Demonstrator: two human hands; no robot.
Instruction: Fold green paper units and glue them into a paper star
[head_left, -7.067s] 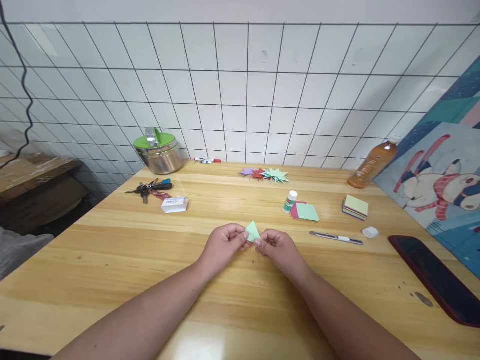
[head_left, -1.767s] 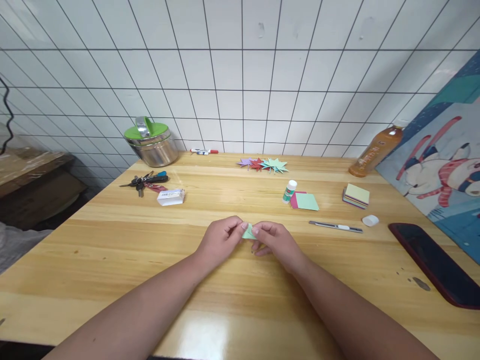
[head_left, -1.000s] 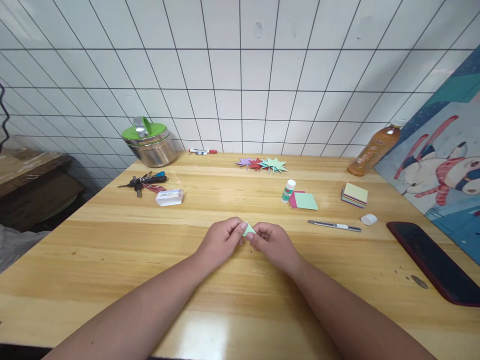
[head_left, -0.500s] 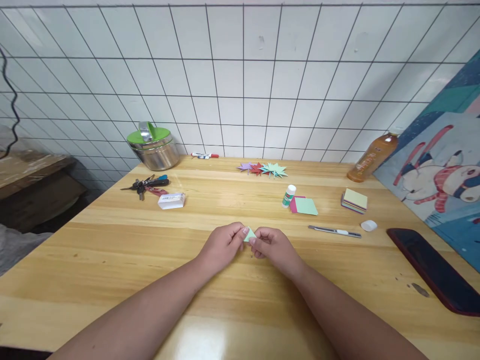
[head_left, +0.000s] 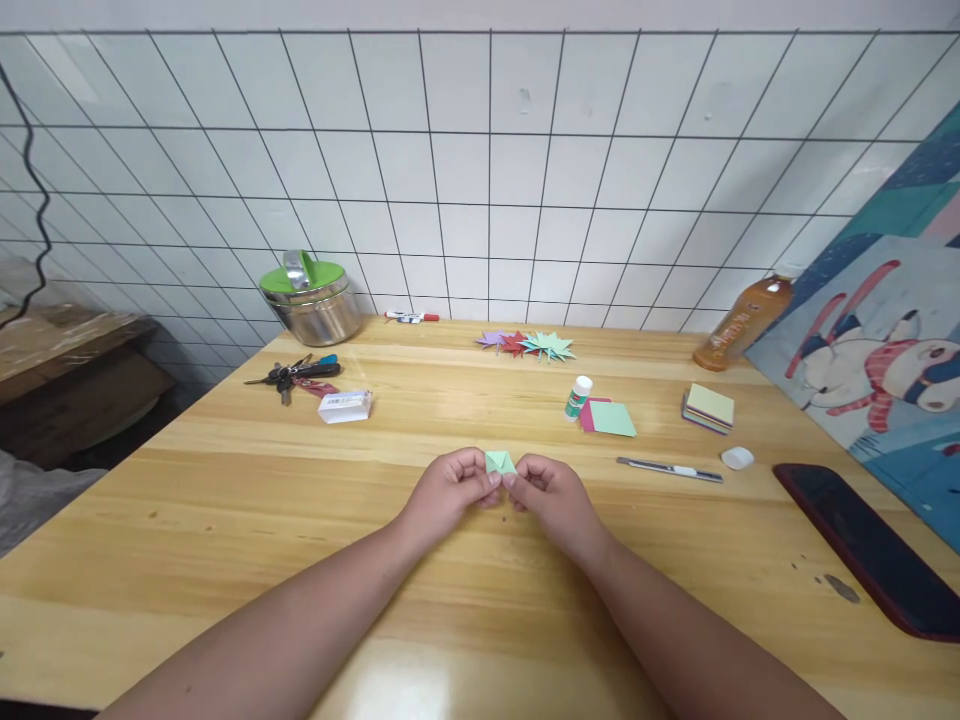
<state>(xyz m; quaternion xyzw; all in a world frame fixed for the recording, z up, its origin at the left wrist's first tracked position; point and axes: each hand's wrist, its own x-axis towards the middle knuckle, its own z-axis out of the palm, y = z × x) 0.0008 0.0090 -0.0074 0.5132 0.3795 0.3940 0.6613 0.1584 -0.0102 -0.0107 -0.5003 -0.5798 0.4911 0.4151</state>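
Between my two hands is a small folded piece of light green paper (head_left: 499, 461), with creases running to a point near its middle. My left hand (head_left: 454, 484) pinches its left side and lower edge, thumb in front. On the other side, my right hand (head_left: 551, 496) is closed on the lower right corner with thumb and fingers. The thumbs nearly meet at the bottom of the paper. My fingertips hide part of its lower edge. A glue stick (head_left: 577, 397) stands beyond my right hand, beside flat green and magenta paper squares (head_left: 613, 419).
Folded paper stars (head_left: 549, 346) lie near the wall. A utility knife (head_left: 670, 469), white cap (head_left: 737, 458), phone (head_left: 862, 545), paper stack (head_left: 708, 408) and tea bottle (head_left: 742, 322) are on the right. Keys (head_left: 292, 374), a small white box (head_left: 345, 406), markers (head_left: 411, 317) and a green-lidded steel pot (head_left: 311, 300) are left.
The green paper has turned in my fingers and shows a wider, creased face instead of a small triangle. Both thumbs have shifted to its lower edge. The camera view has tilted slightly upward.
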